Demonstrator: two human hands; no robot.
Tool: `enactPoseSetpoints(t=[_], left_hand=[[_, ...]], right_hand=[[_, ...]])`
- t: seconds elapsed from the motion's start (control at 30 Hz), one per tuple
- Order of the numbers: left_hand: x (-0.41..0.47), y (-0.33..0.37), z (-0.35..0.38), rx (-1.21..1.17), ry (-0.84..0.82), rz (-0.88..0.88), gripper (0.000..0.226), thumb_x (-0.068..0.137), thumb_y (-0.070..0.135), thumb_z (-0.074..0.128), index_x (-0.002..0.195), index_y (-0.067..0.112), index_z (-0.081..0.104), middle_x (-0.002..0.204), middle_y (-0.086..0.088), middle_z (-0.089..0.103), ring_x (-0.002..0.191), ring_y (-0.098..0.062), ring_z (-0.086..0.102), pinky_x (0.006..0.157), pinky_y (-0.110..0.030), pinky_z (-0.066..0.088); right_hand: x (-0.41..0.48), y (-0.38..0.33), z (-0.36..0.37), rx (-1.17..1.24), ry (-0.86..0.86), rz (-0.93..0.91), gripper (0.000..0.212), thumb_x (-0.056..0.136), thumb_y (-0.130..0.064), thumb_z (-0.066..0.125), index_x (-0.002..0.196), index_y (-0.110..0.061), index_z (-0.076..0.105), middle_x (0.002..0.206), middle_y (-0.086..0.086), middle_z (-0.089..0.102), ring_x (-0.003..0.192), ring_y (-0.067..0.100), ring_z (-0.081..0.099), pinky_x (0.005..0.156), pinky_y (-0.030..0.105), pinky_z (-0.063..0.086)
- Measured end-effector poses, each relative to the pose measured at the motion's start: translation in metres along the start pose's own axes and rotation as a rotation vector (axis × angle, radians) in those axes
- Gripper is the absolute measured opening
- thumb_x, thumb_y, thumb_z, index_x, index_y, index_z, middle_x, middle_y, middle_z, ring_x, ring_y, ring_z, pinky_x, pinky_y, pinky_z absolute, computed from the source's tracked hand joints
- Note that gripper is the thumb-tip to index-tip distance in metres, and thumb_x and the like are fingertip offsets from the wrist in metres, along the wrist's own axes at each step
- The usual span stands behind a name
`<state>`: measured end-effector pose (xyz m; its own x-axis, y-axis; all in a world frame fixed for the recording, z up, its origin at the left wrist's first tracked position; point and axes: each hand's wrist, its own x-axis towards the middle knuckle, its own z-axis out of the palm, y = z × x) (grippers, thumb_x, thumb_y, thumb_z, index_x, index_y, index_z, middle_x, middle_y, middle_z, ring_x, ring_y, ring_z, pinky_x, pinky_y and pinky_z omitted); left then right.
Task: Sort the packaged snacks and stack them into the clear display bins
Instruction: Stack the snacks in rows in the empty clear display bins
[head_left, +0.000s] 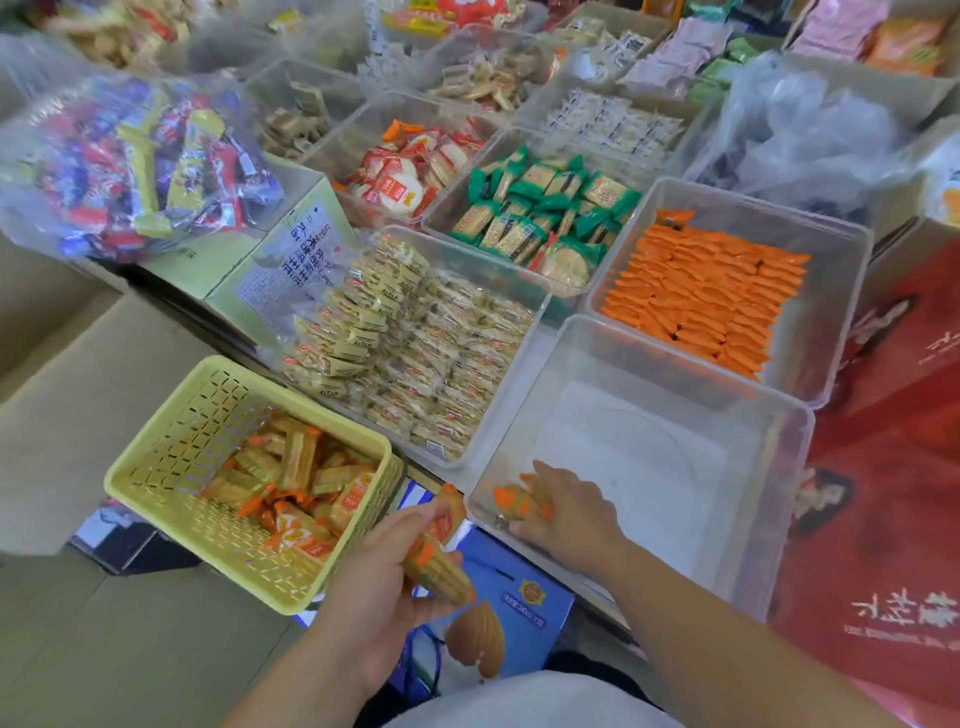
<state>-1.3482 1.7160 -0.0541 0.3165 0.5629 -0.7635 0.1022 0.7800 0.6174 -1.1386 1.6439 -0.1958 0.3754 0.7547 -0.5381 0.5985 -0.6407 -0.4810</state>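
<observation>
Where clear bins (649, 467) crowd together, cardboard (78, 405) lies left — red bags (883, 467) right.

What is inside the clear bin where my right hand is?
In the clear bin, only the right hand holding orange-tipped snack packs at the near left corner; the rest shows bare bottom. Anything under the hand is covered.

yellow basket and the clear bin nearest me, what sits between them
In the head view, the left hand grips orange-ended snack packs in that gap, above a blue box.
</observation>
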Motion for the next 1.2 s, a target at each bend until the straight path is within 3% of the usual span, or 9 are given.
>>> enactPoseSetpoints(t=[0.13,0.27,0.4,0.53,0.73,0.9,0.97,1.1,1.2], left_hand=[[0.012,0.001,-0.005,0.004,-0.024,-0.029,0.059,0.053,0.047,0.088,0.104,0.017,0.082,0.119,-0.015,0.067,0.111,-0.037,0.069,0.071,-0.052,0.060],[0.021,0.004,-0.005,0.048,-0.082,-0.014,0.054,0.058,0.050,0.083,0.103,0.020,0.082,0.102,-0.012,0.074,0.102,-0.035,0.071,0.070,-0.049,0.061],[0.026,0.011,-0.008,0.110,-0.115,0.019,0.042,0.069,0.049,0.077,0.102,0.023,0.082,0.083,-0.005,0.077,0.087,-0.031,0.071,0.075,-0.055,0.063],[0.032,0.012,-0.012,0.096,-0.080,0.002,0.022,0.094,0.036,0.066,0.102,0.024,0.082,0.099,0.008,0.079,0.104,-0.027,0.074,0.077,-0.057,0.063],[0.035,0.008,-0.014,0.104,-0.075,0.030,0.034,0.076,0.045,0.071,0.102,0.026,0.082,0.090,0.002,0.079,0.096,-0.032,0.075,0.071,-0.048,0.062],[0.038,0.005,-0.013,0.114,-0.059,0.018,0.026,0.089,0.041,0.069,0.106,0.026,0.081,0.094,0.004,0.079,0.100,-0.028,0.075,0.072,-0.047,0.062],[0.040,0.003,-0.012,0.121,-0.049,0.012,0.021,0.095,0.037,0.067,0.107,0.027,0.081,0.100,0.005,0.078,0.103,-0.026,0.074,0.071,-0.046,0.062],[0.045,0.002,-0.011,0.143,-0.053,0.023,0.020,0.098,0.037,0.064,0.107,0.029,0.081,0.104,0.003,0.078,0.101,-0.026,0.075,0.071,-0.045,0.062],[0.051,0.002,-0.010,0.156,-0.068,0.020,0.020,0.100,0.037,0.062,0.105,0.031,0.081,0.098,-0.012,0.078,0.096,-0.030,0.075,0.072,-0.044,0.062]], right_hand=[[0.000,0.004,-0.005,-0.047,0.000,-0.029,0.064,0.091,-0.075,0.038,0.148,-0.046,0.039,0.154,-0.013,0.045,0.136,0.027,0.043,0.102,0.045,0.039],[-0.003,0.017,-0.007,0.143,0.022,-0.043,0.045,0.095,-0.063,0.052,0.134,-0.041,0.056,0.135,-0.006,0.059,0.128,0.021,0.048,0.103,0.039,0.040],[-0.006,0.020,-0.004,0.281,-0.037,0.001,0.035,0.094,-0.064,0.056,0.123,-0.044,0.051,0.124,-0.005,0.059,0.114,0.017,0.056,0.100,0.038,0.044],[-0.001,0.024,-0.003,0.166,-0.038,0.060,0.047,0.097,-0.063,0.049,0.139,-0.042,0.050,0.123,-0.010,0.067,0.115,0.021,0.059,0.095,0.038,0.043],[0.009,0.025,0.001,-0.043,0.018,0.036,0.042,0.104,-0.028,0.047,0.144,-0.036,0.053,0.129,0.003,0.057,0.119,0.028,0.053,0.092,0.035,0.044],[0.015,0.012,-0.004,0.055,-0.090,0.003,0.062,0.095,-0.055,0.058,0.151,-0.029,0.045,0.143,0.003,0.052,0.132,0.030,0.046,0.109,0.043,0.039],[0.020,0.010,-0.010,0.073,-0.105,-0.038,0.068,0.092,-0.050,0.065,0.153,-0.030,0.042,0.152,0.000,0.046,0.138,0.028,0.041,0.113,0.042,0.036],[0.028,0.014,-0.024,0.236,-0.366,-0.002,0.092,0.071,-0.041,0.077,0.154,-0.036,0.037,0.149,-0.006,0.046,0.129,0.014,0.046,0.098,0.026,0.037],[0.029,0.012,-0.020,0.173,-0.261,-0.032,0.087,0.070,-0.050,0.083,0.147,-0.036,0.045,0.141,-0.005,0.053,0.127,0.018,0.050,0.096,0.029,0.040]])
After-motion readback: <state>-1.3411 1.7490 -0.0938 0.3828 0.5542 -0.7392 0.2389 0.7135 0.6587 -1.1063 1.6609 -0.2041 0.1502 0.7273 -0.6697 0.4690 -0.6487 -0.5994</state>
